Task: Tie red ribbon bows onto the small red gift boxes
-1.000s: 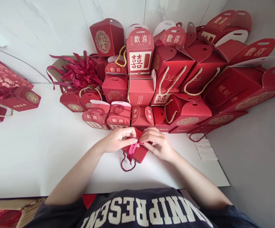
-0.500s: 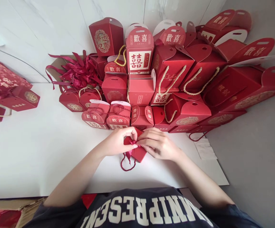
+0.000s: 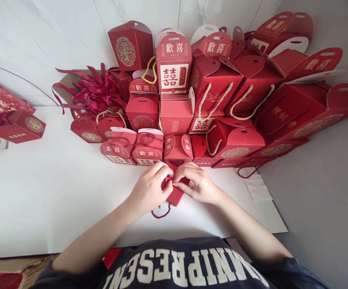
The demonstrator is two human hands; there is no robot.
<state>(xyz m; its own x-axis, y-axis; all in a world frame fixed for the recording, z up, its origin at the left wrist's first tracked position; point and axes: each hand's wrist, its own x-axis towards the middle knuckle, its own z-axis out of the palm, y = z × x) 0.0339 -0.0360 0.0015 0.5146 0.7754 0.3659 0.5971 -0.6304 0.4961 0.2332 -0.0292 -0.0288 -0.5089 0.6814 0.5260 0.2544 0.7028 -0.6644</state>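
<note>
Red box point(image 3: 176, 196), head view: it lies on a white table point(image 3: 56, 192), between the front edge and stacked boxes point(image 3: 177, 114) toward the back. Left hand point(image 3: 151, 184) pinches a ribbon point(image 3: 164, 183) against it; right hand point(image 3: 198, 182) narrows to a pinch at the same ribbon, fingertips nearly meeting the other's. With the table bearing the box, both hands seem spared for the ribbon. A cord point(image 3: 161, 217) loops toward the front edge, apparently clear of the fingers.

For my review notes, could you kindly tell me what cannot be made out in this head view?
In the head view:
Ribbon: mostly hidden behind left hand and right hand.
Cardboard carton: cut off by the bottom edge.
Patterned red package: cut off by left edge.
</note>
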